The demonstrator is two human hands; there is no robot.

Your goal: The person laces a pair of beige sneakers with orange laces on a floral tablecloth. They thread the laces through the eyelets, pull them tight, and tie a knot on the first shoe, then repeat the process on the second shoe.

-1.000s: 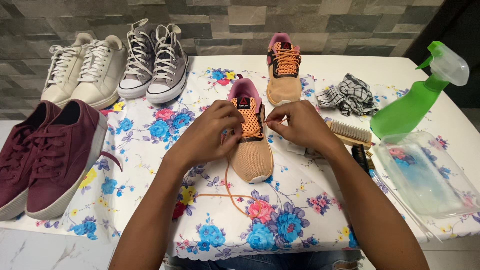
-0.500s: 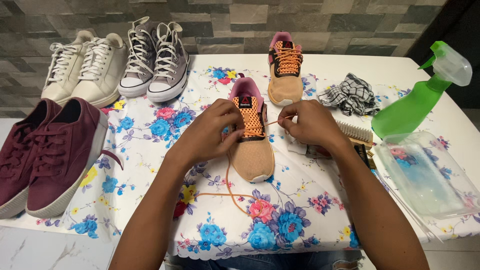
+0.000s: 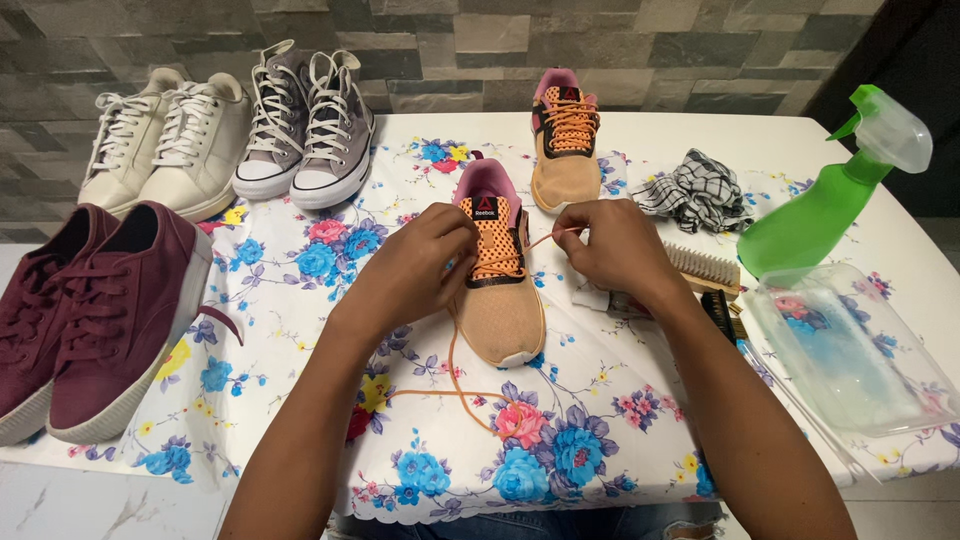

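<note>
Your sneaker point(image 3: 500, 285) is matt orange mesh, open-weave on top and finer at the toe, with a soft pink lining (same fabric on its twin point(image 3: 566, 140) further back). The lace point(image 3: 455, 375) looks like a smooth woven cord. The tablecloth point(image 3: 560, 440) has a slight sheen, looks like printed plastic or oilcloth. The maroon pair point(image 3: 95, 310) is matt canvas with rough, speckled rubber soles. The brush point(image 3: 705, 268) has a pale wooden back and stiff bristles. The bottle point(image 3: 830, 200) is glossy translucent green plastic, the tub point(image 3: 850, 350) clear glossy plastic, the rag point(image 3: 698, 188) crumpled checked cloth.
</note>
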